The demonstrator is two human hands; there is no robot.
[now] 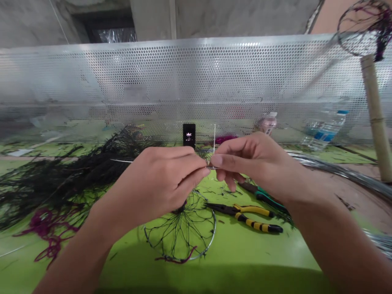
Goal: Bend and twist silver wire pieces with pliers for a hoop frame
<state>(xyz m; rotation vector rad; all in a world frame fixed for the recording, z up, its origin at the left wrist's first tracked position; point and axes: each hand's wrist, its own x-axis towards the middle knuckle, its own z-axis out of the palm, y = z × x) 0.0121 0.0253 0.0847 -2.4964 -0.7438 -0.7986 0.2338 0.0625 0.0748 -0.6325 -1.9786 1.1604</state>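
Head view: left hand (159, 183) and right hand (254, 163) fingers pinch thin wire (214, 139) above netted ring (180, 228)

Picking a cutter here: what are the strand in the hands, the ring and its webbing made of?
Strand: looks like thin bare metal wire, from its pale glint and stiff straight line; pinched by left hand and right hand. Ring: thicker silvery wire, smooth, holding its curve. Webbing: fine matte black thread or cord; fibre unclear.

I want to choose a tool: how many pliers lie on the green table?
2. The yellow-and-black-handled pliers lie below the right hand; the green-handled pliers lie behind them, partly under the wrist. Others may be hidden.
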